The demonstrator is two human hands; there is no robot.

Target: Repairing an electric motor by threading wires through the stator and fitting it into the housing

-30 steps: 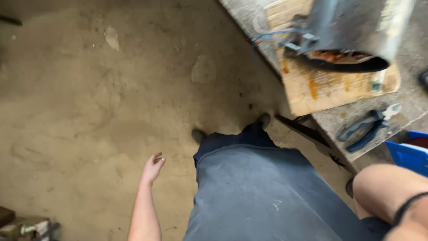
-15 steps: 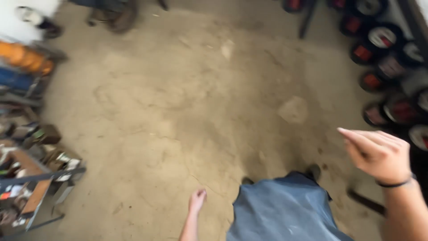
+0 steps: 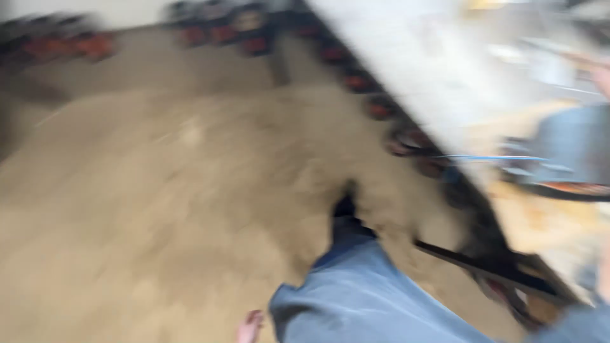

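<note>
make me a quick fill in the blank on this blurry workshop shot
1. The left hand shows at the ____ edge of the picture.
2. The left hand holds ____.
3. The grey-blue cloth trouser leg ends in a dark shoe on the ____ concrete floor.
4. The pale long workbench stands on the person's ____ side.

Missing words: bottom; nothing; tan; right

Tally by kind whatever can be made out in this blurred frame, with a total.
Hands: 1, the left hand, fingertips only
Blue trouser leg: 1
Dark shoe: 1
Workbench: 1
Grey metal housing: 1
Wooden board: 1
Red-and-black round things by the bench: too blurred to count
Total counted: 6
</note>
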